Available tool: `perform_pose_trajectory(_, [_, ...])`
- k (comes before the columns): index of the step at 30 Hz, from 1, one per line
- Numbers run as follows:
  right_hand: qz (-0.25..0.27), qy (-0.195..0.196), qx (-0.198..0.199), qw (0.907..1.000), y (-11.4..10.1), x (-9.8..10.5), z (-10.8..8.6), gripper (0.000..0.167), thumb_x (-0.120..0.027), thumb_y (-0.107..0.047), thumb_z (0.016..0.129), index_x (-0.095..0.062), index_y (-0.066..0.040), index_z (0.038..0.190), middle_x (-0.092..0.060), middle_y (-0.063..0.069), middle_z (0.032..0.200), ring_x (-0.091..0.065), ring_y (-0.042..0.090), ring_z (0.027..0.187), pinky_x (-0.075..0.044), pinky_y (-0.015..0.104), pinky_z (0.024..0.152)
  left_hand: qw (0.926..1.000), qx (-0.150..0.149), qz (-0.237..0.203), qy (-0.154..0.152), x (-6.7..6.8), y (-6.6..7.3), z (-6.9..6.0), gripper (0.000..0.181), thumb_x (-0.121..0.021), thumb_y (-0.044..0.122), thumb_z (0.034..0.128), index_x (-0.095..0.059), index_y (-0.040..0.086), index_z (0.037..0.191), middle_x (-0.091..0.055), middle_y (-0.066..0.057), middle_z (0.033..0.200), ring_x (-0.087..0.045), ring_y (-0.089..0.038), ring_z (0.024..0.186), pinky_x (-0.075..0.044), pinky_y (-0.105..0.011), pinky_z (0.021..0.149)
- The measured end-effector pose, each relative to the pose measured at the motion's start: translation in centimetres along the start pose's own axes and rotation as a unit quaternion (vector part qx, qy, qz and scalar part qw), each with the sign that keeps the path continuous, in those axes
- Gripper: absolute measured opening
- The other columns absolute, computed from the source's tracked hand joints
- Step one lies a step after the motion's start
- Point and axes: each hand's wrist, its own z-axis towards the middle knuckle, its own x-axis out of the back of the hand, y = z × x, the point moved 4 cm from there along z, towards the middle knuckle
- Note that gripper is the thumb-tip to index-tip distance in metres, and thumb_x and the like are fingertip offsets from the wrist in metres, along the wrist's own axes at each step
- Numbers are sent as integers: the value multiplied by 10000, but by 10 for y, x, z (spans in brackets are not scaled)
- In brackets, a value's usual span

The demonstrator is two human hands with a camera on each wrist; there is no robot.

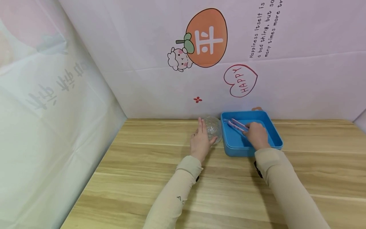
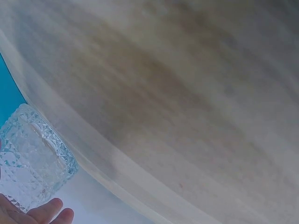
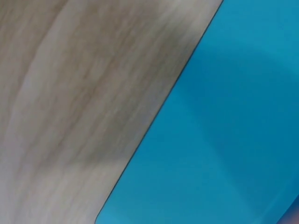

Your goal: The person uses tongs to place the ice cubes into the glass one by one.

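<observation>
A clear cut-glass bowl (image 1: 215, 125) stands on the table by the wall, left of a blue rectangular box (image 1: 239, 152). My left hand (image 1: 200, 143) rests against the bowl with straight fingers along its left side and the thumb at its near side. In the left wrist view the faceted glass bowl (image 2: 35, 161) shows beside my fingers (image 2: 46, 210). Inside the box, my right hand (image 1: 258, 135) grips pink tongs (image 1: 238, 125); their two arms point left toward the box's far left corner. The right wrist view shows the blue box (image 3: 224, 140) but not the tongs.
The wood-grain table (image 1: 143, 171) runs up to a white printed wall sheet (image 1: 148, 79) close behind the bowl and box. Another white sheet (image 1: 57, 133) hangs along the left side. The bowl and the box stand close together.
</observation>
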Motion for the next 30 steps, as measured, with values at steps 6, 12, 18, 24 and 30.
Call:
perform_pose_trajectory(6, [-32, -11, -52, 10000, 0, 3, 0, 407, -622, -142, 917, -574, 123, 1222, -609, 333, 1146, -581, 432, 960, -484, 564, 877, 10000, 1, -73, -31, 0, 1, 1, 899, -516, 594, 898, -182, 44, 1526, -182, -77, 1611, -611, -158, 1159, -516, -321, 927])
perform_pose_trajectory(12, [27, 23, -53, 10000, 3, 5, -2, 406, -623, -141, 914, -576, 120, 1222, -595, 334, 1170, -560, 440, 982, -474, 576, 870, 10000, -24, -95, -14, 0, 1, 0, 896, -519, 588, 899, -189, 37, 1523, -184, -84, 1610, -602, -158, 1172, -513, -326, 935])
perform_pose_trajectory(18, [122, 77, -39, 9999, 6, 10, -7, 395, -620, -129, 915, -579, 121, 1217, -601, 337, 1155, -577, 424, 930, -490, 562, 828, 10000, -28, -48, 23, -1, 0, 0, 899, -519, 592, 898, -189, 36, 1523, -188, -88, 1609, -622, -152, 1131, -518, -314, 915])
perform_pose_trajectory(24, [129, 177, 10, 9998, 7, 16, -13, 378, -608, -140, 921, -595, 109, 1206, -615, 331, 1145, -592, 420, 929, -495, 560, 816, 9999, -37, -79, 94, -1, 0, 0, 901, -533, 590, 891, -204, 32, 1519, -204, -92, 1604, -626, -154, 1122, -523, -310, 892])
perform_pose_trajectory(30, [119, 300, 269, 9991, 9, 25, -17, 372, -606, -127, 915, -600, 117, 1197, -623, 337, 1133, -601, 442, 954, -493, 551, 799, 9999, -58, -61, 77, 0, 0, 0, 895, -524, 589, 897, -204, 30, 1518, -197, -92, 1605, -622, -150, 1131, -527, -301, 877])
